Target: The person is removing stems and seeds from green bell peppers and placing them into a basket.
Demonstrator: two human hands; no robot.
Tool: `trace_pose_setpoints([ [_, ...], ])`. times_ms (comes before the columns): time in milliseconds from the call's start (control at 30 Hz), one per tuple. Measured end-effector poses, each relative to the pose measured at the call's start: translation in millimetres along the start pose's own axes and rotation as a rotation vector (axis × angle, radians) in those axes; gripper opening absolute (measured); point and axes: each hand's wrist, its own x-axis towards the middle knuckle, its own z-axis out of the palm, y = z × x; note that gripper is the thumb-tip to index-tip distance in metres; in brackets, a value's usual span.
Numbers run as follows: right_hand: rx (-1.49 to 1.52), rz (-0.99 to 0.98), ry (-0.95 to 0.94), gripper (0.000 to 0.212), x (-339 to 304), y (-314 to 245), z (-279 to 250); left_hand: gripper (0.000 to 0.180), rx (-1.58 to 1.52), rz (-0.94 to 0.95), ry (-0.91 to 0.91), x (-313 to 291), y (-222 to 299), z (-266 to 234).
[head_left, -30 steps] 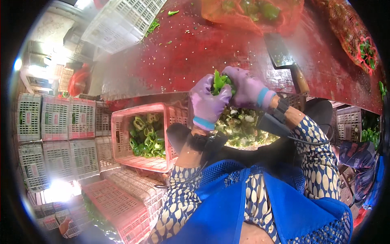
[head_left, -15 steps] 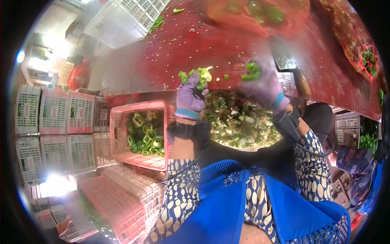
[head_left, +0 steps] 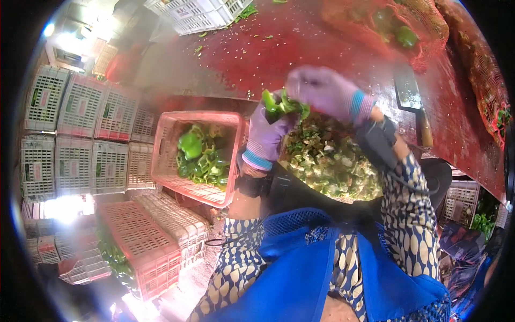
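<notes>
In my gloved left hand (head_left: 265,129) are cut green bell pepper pieces (head_left: 279,106), held up at the near edge of the red table (head_left: 252,59). My gloved right hand (head_left: 326,90) is just to the right, close against the same pieces. Motion smears its fingers, so whether it grips anything is unclear. Below both hands lies a heap of pale cores and green pepper scraps (head_left: 335,161). On my left, a pink crate (head_left: 235,163) contains cut green peppers (head_left: 206,163), with a bright green pepper piece (head_left: 190,144) on top.
A cleaver (head_left: 406,95) lies on the table at right. Beyond it is an orange mesh bag (head_left: 370,27) with green peppers inside. A white crate (head_left: 198,15) stands at the far left of the table. Stacked crates (head_left: 80,107) line the left side, with pink crates (head_left: 142,231) nearer.
My right hand has moved left toward my left hand; the pepper it held no longer shows in it. A bright green pepper piece now tops the crate's pile. The view has shifted.
</notes>
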Motion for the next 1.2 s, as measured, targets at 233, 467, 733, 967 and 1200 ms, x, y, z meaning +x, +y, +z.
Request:
trace_pose_setpoints([
  [233,0.525,0.104,0.236,0.028,-51.0,20.1,30.7,0.036,0.506,0.142,0.206,0.6,4.3,32.7],
  [467,1.091,0.007,0.602,0.02,-48.5,45.9,51.7,0.024,-0.045,0.043,0.125,10.9,-4.2,35.7],
  [733,0.931,-0.328,0.789,0.023,-30.4,86.9,31.6,0.026,-0.16,-0.102,0.024,-9.6,14.1,-10.9],
  [967,-0.555,-0.186,0.701,0.026,-109.9,45.5,-49.0,0.072,1.741,0.05,0.512,-38.6,24.2,-224.7],
  [1200,-0.866,0.716,0.685,0.046,-195.1,96.0,-115.2,0.02,1.005,0.489,-0.233,126.0,24.2,52.2],
])
